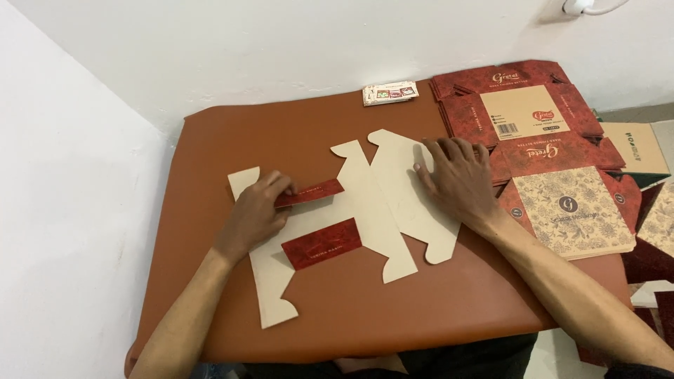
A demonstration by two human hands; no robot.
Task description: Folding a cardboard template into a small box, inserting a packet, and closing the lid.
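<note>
Cream die-cut box blank (365, 210) flat on brown table (281, 133), long axis left-right, red flap (309, 193) pinched in left hand (256, 214), nearer; right hand (456, 179) spread flat, pressing blank's right panel.

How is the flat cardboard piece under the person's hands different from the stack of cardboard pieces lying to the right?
The box blank under the hands lies alone in mid-table, plain cream side up, with two red flaps folded over; the left hand presses one, the right hand lies flat on it. The stack of box blanks lies untouched at the table's right edge, printed red and beige side up. Both are flat die-cut cardboard.
</note>
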